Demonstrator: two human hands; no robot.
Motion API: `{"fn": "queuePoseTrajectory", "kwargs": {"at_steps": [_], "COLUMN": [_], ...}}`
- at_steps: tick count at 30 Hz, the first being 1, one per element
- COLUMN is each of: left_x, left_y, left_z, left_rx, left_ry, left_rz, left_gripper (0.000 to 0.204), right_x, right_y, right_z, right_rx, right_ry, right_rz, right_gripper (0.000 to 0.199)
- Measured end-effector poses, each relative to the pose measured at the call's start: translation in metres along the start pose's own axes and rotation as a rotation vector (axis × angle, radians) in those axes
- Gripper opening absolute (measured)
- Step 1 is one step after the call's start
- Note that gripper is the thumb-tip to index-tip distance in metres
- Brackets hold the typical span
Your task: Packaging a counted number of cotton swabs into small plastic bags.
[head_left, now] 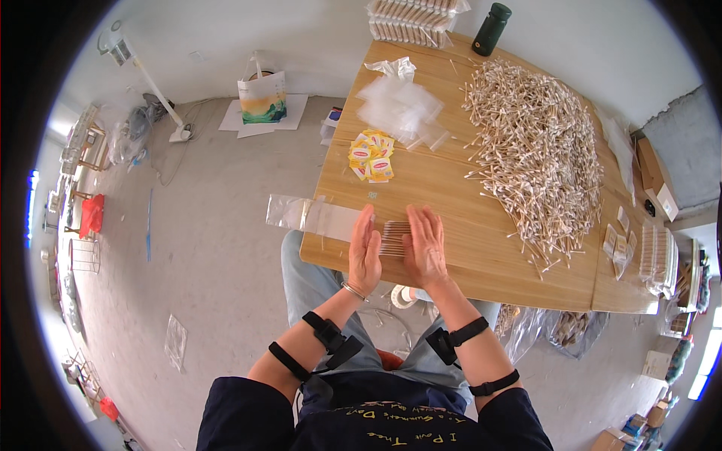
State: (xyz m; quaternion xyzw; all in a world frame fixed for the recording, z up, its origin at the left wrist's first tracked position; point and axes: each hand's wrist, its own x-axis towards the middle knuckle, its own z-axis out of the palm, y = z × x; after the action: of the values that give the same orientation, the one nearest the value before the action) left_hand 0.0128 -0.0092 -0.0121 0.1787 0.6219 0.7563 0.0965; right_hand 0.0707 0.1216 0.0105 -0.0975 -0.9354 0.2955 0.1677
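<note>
A row of cotton swabs (pixel 393 239) lies side by side near the table's front edge, between my two hands. My left hand (pixel 365 254) stands on edge at the left ends of the swabs, its fingers stretched out. At the right ends is my right hand (pixel 426 244), fingers extended together and the palm turned inward, covering some of the tips. Neither hand is wrapped around anything. A clear plastic bag (pixel 289 213) with a white card (pixel 335 219) extends left from my left hand, partly past the table's edge.
A large heap of loose cotton swabs (pixel 530 154) covers the table's right side. Yellow-and-white packets (pixel 371 156) and clear plastic bags (pixel 398 109) lie farther back. A dark green bottle (pixel 492 30) and stacked swab packs (pixel 414 22) stand by the wall.
</note>
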Motion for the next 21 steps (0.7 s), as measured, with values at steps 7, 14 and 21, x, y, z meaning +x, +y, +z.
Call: {"fn": "queuePoseTrajectory", "kwargs": {"at_steps": [7,14,21], "left_x": [0.007,0.011,0.011], "left_y": [0.006,0.000,-0.001], "left_z": [-0.001,0.000,0.003], "left_rx": [-0.015,-0.181,-0.164], "left_ry": [-0.061,-0.078,-0.053], "left_rz": [-0.137,-0.185,-0.160], "left_gripper": [0.051,0.057,0.061], "right_x": [-0.007,0.001,-0.006], "right_y": [-0.003,0.002,-0.009], "right_z": [0.007,0.024,0.025], "right_rx": [0.283,0.915,0.873], "right_ry": [0.079,0.424,0.343], "right_rz": [0.098,0.317,0.266], "right_gripper": [0.044,0.044,0.051]}}
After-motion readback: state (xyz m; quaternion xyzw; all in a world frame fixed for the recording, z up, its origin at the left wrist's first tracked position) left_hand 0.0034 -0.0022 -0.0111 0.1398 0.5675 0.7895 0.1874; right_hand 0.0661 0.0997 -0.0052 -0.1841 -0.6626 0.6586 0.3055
